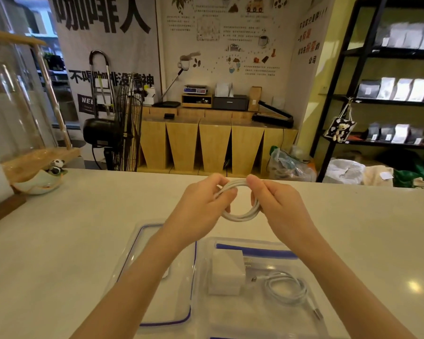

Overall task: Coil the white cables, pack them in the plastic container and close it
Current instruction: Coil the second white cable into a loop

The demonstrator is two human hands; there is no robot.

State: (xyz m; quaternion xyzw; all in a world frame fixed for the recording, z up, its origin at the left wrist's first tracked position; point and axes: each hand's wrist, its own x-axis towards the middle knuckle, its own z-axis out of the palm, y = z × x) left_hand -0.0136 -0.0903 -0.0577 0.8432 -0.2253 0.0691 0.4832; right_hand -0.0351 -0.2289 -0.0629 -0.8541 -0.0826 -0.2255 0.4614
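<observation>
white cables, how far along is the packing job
Done: one coiled cable already lies in the open container, beside a white charger. In hand: the left hand and right hand hold a second cable wound into a loop above the counter. Left: put that coil in, then fit the lid, which lies beside the container.

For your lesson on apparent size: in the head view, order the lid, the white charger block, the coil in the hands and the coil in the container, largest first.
1. Lid
2. Charger block
3 and 4. Held coil and container coil look alike; differing distance from the camera makes ranking them unsure.
</observation>
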